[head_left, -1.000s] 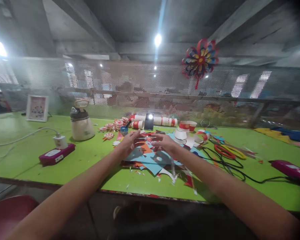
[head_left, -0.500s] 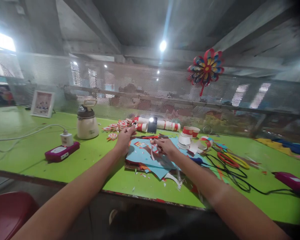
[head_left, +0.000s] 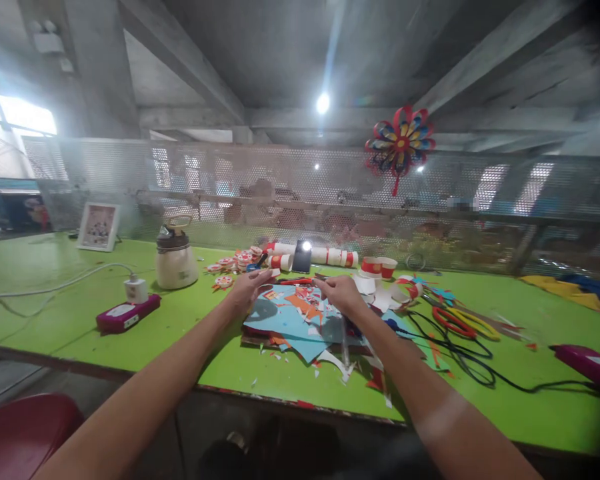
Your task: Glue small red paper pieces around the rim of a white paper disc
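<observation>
My left hand [head_left: 247,291] is over the left edge of the blue paper sheets [head_left: 275,319], fingers closed on what looks like a small white paper piece [head_left: 275,273]. My right hand [head_left: 344,293] is pinched above the sheets' right part; what its fingertips hold, if anything, cannot be made out. Orange paper scraps [head_left: 306,307] and red-and-white bits lie on the sheets between the hands. Just beyond is a red tool [head_left: 296,281]. Past my left hand lie a blue object [head_left: 256,265] and a pile of red-and-white flower-shaped paper pieces [head_left: 243,258].
Red-and-white paper cups [head_left: 379,267] and a phone-like dark panel [head_left: 301,257] stand behind. To the right lie orange-handled scissors [head_left: 453,321], black cable [head_left: 473,357] and a purple power strip [head_left: 583,367]. Leftward are a jug [head_left: 176,263], another power strip [head_left: 129,315] and a picture frame [head_left: 99,227].
My left hand has dropped lower, and a white piece now shows at its fingertips. My right hand has moved slightly right, away from the red-and-white strip. The view has shifted a little.
</observation>
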The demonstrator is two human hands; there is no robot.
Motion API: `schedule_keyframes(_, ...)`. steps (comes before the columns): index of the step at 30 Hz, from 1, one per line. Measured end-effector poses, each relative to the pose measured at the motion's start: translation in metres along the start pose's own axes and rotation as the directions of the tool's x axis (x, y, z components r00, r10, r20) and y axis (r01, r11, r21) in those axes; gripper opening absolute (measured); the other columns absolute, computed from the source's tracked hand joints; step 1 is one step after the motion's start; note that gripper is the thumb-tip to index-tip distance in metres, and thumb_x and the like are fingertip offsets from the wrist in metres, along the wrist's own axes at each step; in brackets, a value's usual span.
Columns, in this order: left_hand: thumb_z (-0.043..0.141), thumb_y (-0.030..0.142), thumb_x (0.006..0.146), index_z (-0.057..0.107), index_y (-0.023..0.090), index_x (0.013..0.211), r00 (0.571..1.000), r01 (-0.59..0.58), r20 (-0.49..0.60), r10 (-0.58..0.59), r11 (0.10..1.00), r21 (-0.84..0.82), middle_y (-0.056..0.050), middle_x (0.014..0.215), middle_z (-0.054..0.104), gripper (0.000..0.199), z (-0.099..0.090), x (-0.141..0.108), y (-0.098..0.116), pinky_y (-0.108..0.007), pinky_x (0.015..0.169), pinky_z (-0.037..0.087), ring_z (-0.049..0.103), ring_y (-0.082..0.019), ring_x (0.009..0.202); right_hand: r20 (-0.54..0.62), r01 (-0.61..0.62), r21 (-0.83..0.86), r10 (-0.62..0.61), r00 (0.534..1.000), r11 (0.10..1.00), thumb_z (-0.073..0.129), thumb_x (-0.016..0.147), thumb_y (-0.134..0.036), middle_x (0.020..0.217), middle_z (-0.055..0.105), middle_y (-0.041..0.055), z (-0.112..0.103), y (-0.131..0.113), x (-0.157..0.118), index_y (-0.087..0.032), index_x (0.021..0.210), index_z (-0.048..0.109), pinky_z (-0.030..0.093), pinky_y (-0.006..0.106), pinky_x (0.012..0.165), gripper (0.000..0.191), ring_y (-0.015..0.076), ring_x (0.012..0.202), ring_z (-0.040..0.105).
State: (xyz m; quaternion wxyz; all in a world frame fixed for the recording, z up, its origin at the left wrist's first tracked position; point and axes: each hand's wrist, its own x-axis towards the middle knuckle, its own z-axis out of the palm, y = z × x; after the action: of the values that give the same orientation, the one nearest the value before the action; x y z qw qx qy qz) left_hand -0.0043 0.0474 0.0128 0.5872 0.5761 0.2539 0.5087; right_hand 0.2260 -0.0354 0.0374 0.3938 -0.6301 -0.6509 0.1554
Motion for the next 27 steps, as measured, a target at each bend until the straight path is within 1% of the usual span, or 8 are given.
schedule_keyframes(3,0.066,0.031,0.088,0.064,0.014,0.113,0.996,0.018,0.091,-0.017,1.000,-0.009,-0.010,0.115,0.066,0.031,0.009,-0.008,0.005,-0.043,0.087,0.053,0.064,-0.023,0.101,-0.029,0.001,-0.003,-0.002,1.000,1.000,0.061,0.094,-0.035,0.121,0.062,0.0069,-0.004,0.006,0.005,-0.016,0.119,0.061,0.055,0.042,0.082,0.031,0.0245,0.100,0.064)
schedule_keyframes(7,0.084,0.029,0.068,0.074,0.011,0.091,0.992,0.008,0.122,-0.007,1.000,-0.010,-0.012,0.094,0.074,0.031,0.014,-0.014,0.008,-0.036,0.088,0.049,0.066,-0.026,0.098,-0.029,0.025,0.018,-0.024,0.999,1.000,0.059,0.095,-0.032,0.124,0.061,0.0088,-0.007,0.007,0.008,-0.018,0.122,0.059,0.055,0.043,0.085,0.030,0.0222,0.102,0.063)
schedule_keyframes(12,0.063,0.030,0.090,0.062,0.014,0.115,0.989,0.012,0.145,-0.011,1.000,-0.009,-0.009,0.115,0.065,0.029,0.014,-0.007,0.009,-0.042,0.084,0.054,0.064,-0.022,0.099,-0.003,-0.048,0.014,0.048,0.999,0.999,0.059,0.095,-0.035,0.121,0.062,0.0079,-0.011,0.010,0.008,-0.017,0.119,0.060,0.055,0.042,0.084,0.030,0.0235,0.101,0.064)
schedule_keyframes(14,0.059,0.032,0.093,0.058,0.016,0.121,0.987,0.017,0.158,-0.011,0.999,-0.031,-0.010,0.120,0.062,0.032,0.017,-0.001,0.011,-0.044,0.083,0.055,0.064,-0.022,0.100,0.040,-0.066,0.011,0.065,0.997,0.998,0.059,0.095,-0.034,0.123,0.061,0.0080,-0.013,0.015,0.009,-0.017,0.119,0.061,0.055,0.041,0.084,0.030,0.0233,0.101,0.063)
schedule_keyframes(17,0.060,0.032,0.092,0.060,0.015,0.117,0.978,0.036,0.209,-0.019,0.996,-0.078,-0.009,0.117,0.064,0.031,0.029,0.004,0.014,-0.043,0.084,0.055,0.064,-0.022,0.098,0.135,-0.066,0.024,0.062,0.989,0.998,0.061,0.093,-0.033,0.123,0.061,0.0078,-0.014,0.022,0.011,-0.017,0.120,0.060,0.055,0.041,0.083,0.031,0.0237,0.101,0.063)
schedule_keyframes(21,0.068,0.033,0.084,0.069,0.011,0.099,0.952,0.083,0.303,-0.032,0.984,-0.157,-0.013,0.096,0.074,0.027,0.056,0.001,0.012,-0.043,0.092,0.051,0.069,-0.026,0.095,0.224,-0.063,0.079,0.044,0.974,0.995,0.062,0.093,-0.032,0.123,0.061,0.0080,-0.018,0.031,0.013,-0.017,0.121,0.060,0.055,0.042,0.083,0.032,0.0231,0.101,0.064)
schedule_keyframes(24,0.068,0.033,0.080,0.072,0.009,0.094,0.946,0.121,0.321,-0.052,0.973,-0.198,-0.015,0.090,0.077,0.028,0.067,-0.003,0.005,-0.041,0.092,0.051,0.070,-0.028,0.095,0.136,-0.117,0.122,0.100,0.986,0.986,0.061,0.094,-0.032,0.122,0.061,0.0087,-0.025,0.039,0.017,-0.016,0.122,0.059,0.055,0.043,0.083,0.032,0.0231,0.101,0.064)
schedule_keyframes(27,0.065,0.032,0.081,0.072,0.007,0.092,0.948,0.153,0.307,-0.080,0.963,-0.223,-0.016,0.086,0.077,0.028,0.065,-0.006,-0.002,-0.040,0.089,0.052,0.072,-0.028,0.090,-0.064,-0.168,0.192,0.183,0.981,0.967,0.061,0.094,-0.033,0.124,0.061,0.0088,-0.037,0.050,0.024,-0.016,0.122,0.059,0.055,0.043,0.084,0.033,0.0237,0.102,0.063)
